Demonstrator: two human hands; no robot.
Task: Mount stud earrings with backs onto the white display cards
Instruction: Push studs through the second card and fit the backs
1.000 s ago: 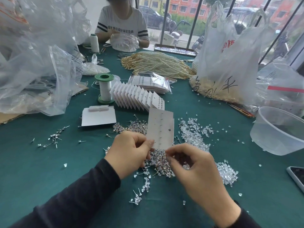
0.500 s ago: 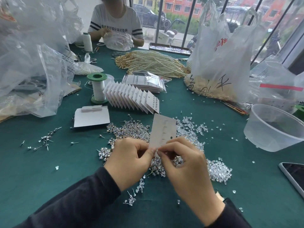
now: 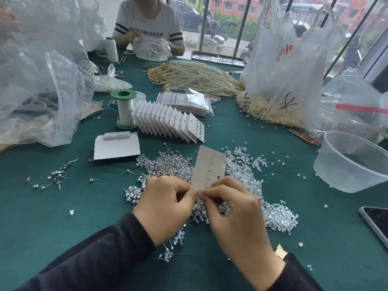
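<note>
Both hands pinching one white display card (image 3: 210, 164) at its lower edge.
Left hand (image 3: 165, 203) and right hand (image 3: 233, 213), fingers curled, fingertips meeting at the card's bottom; any small piece between them is too tiny to tell. Card held tilted just above the green surface (image 3: 63, 206), over the pile of stud earrings (image 3: 168, 162). Clear backs (image 3: 279, 217) heaped to the right. Fanned row of finished cards (image 3: 172, 122) behind; plastic bowl (image 3: 352, 162) far right.

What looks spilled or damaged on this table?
Small clear plastic earring backs lie strewn well beyond their heap, silver metal stud earrings stray far left, and the green table cloth looks torn by the right hand.
</note>
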